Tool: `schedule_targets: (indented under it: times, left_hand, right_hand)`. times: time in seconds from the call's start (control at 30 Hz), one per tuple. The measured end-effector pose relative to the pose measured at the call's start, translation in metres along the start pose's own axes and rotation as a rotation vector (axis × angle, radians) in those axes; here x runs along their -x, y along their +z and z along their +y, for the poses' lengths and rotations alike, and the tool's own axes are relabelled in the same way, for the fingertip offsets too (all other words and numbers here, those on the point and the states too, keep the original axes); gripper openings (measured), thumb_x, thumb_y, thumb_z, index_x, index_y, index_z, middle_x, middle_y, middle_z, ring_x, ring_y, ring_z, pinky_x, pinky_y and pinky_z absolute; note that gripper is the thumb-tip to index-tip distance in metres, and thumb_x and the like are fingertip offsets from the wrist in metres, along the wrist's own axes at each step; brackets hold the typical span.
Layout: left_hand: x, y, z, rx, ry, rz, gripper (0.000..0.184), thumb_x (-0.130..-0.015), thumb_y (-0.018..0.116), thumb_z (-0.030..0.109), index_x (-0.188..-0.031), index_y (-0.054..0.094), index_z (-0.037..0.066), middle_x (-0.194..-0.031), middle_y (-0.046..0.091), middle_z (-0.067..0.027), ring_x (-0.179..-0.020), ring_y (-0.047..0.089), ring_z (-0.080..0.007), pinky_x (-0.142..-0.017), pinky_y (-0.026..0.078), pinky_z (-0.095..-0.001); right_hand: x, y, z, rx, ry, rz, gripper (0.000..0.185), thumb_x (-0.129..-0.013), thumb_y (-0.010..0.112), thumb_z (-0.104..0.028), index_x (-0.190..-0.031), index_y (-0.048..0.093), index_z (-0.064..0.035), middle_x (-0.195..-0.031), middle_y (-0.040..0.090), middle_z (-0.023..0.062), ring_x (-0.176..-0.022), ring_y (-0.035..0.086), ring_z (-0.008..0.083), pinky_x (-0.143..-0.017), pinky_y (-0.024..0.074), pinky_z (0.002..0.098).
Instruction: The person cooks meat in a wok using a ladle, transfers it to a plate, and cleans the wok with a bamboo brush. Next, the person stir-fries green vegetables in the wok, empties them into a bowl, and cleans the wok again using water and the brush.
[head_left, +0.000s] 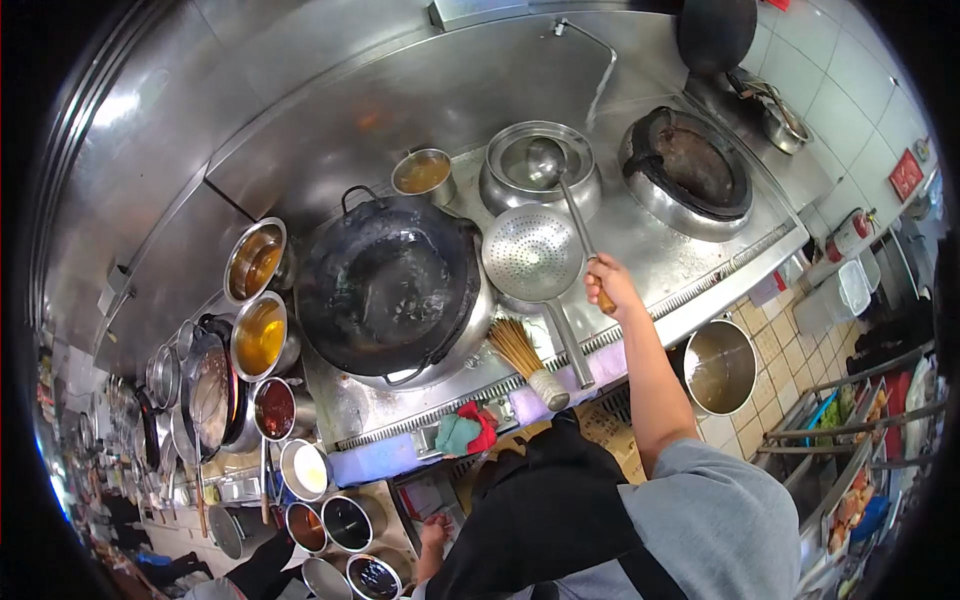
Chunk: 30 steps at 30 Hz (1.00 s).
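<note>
My right hand is closed around the wooden handle of a steel ladle. The ladle's bowl is over a round steel pot at the back of the range. Left of the handle, a perforated strainer lies with its metal handle toward me. A bamboo wok brush rests beside it. Low at my side, my left hand has its fingers curled, with nothing visible in them. A large black wok sits on the burner to the left, with a little liquid glistening inside.
An empty burner ring is at the right. Behind the wok stands a pot of amber liquid. Several sauce pots, including one of red sauce, line the left. Folded cloths lie on the front edge. A deep pot stands lower right.
</note>
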<state>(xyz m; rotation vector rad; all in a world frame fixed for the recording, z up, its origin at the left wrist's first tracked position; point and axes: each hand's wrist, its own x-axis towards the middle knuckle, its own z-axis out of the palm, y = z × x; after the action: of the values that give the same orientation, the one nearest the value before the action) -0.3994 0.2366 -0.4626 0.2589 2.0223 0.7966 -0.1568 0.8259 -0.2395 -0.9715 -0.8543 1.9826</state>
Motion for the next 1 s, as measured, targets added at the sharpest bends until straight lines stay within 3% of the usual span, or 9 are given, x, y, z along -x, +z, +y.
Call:
schedule_targets:
  times: [0.2,0.23,0.4,0.47,0.53,0.6,0.67,0.87,1.0]
  left_hand:
    - [-0.023,-0.005,0.003,0.208,-0.112,0.021,0.021,-0.092,0.054,0.027,-0.099,0.057,0.007,-0.079,0.063,-0.0043,-0.056,0.057,-0.0141,-0.044,0.041,-0.0286]
    - [-0.027,-0.007,0.003,0.275,-0.155,0.03,0.021,-0.091,0.054,0.027,-0.1,0.057,0.007,-0.078,0.063,-0.0042,-0.056,0.057,-0.0141,-0.044,0.041,-0.0286]
    - [-0.047,0.003,0.011,0.418,-0.045,0.055,0.015,-0.09,0.056,0.019,-0.097,0.06,0.006,-0.073,0.062,-0.0051,-0.059,0.057,-0.0142,-0.052,0.046,-0.0275]
    - [-0.056,0.009,0.013,0.425,0.048,0.084,0.014,-0.089,0.054,0.016,-0.09,0.062,0.004,-0.07,0.061,-0.0053,-0.063,0.058,-0.0157,-0.057,0.048,-0.029]
    - [-0.022,0.004,0.074,-0.178,0.241,0.333,0.017,-0.089,0.053,0.015,-0.084,0.063,0.001,-0.07,0.06,-0.0053,-0.062,0.057,-0.0176,-0.059,0.047,-0.0303]
    - [-0.023,0.006,0.108,0.175,0.49,0.559,0.02,-0.089,0.054,0.016,-0.078,0.062,0.001,-0.067,0.059,-0.0034,-0.06,0.054,-0.0165,-0.059,0.045,-0.0309]
    - [-0.008,-0.009,0.162,0.049,0.53,0.581,0.018,-0.09,0.054,0.015,-0.081,0.062,0.001,-0.065,0.057,-0.0019,-0.06,0.051,-0.0122,-0.057,0.042,-0.0289]
    - [-0.03,-0.016,0.263,0.176,0.892,0.371,0.014,-0.088,0.057,0.014,-0.091,0.06,0.001,-0.077,0.056,-0.003,-0.071,0.05,-0.0103,-0.061,0.039,-0.0241]
    - [-0.009,-0.018,0.357,-0.107,1.314,0.728,0.012,-0.083,0.059,0.013,-0.091,0.062,0.006,-0.084,0.06,-0.0129,-0.085,0.057,-0.0291,-0.073,0.046,-0.0371]
  right_hand:
    - [0.048,0.03,0.008,0.199,-0.068,0.028,0.026,-0.089,0.051,-0.01,-0.114,0.042,-0.0071,-0.067,0.048,0.0019,-0.048,0.045,0.0105,-0.04,0.0379,0.0258]
    - [0.058,0.032,0.008,0.21,-0.023,-0.006,0.048,-0.091,0.049,-0.01,-0.135,0.03,-0.0089,-0.066,0.046,0.0018,-0.047,0.042,0.0096,-0.041,0.0363,0.0245]
    - [0.117,0.029,0.018,0.335,0.015,-0.062,0.055,-0.091,0.049,-0.009,-0.141,0.027,-0.0104,-0.066,0.046,0.0015,-0.046,0.042,0.0092,-0.041,0.0367,0.0231]
    - [0.137,0.034,0.017,0.41,0.035,-0.123,0.055,-0.091,0.049,-0.009,-0.141,0.027,-0.0103,-0.066,0.046,0.0015,-0.046,0.043,0.0093,-0.041,0.037,0.0229]
    - [0.156,0.036,0.018,0.594,0.003,-0.09,0.056,-0.091,0.049,-0.007,-0.142,0.028,-0.0109,-0.066,0.045,0.0007,-0.046,0.042,0.0076,-0.041,0.0366,0.0221]
    - [0.161,0.024,0.026,0.701,0.023,-0.077,0.059,-0.088,0.052,-0.007,-0.142,0.029,-0.0106,-0.069,0.054,0.0073,-0.049,0.052,0.0164,-0.045,0.043,0.029]
    - [0.16,-0.003,0.06,1.348,-0.634,-0.014,0.061,-0.085,0.055,-0.009,-0.141,0.032,-0.0112,-0.071,0.061,0.0165,-0.057,0.06,0.0324,-0.055,0.0489,0.04]
    - [0.177,-0.062,0.115,1.752,-0.309,0.158,0.059,-0.082,0.056,-0.013,-0.138,0.037,-0.0138,-0.081,0.063,0.0206,-0.073,0.061,0.0391,-0.067,0.0485,0.0481]
    - [0.175,-0.063,0.135,1.847,-0.222,0.197,0.053,-0.084,0.056,-0.018,-0.135,0.042,-0.0135,-0.094,0.061,0.0218,-0.085,0.06,0.0387,-0.074,0.0486,0.0466]
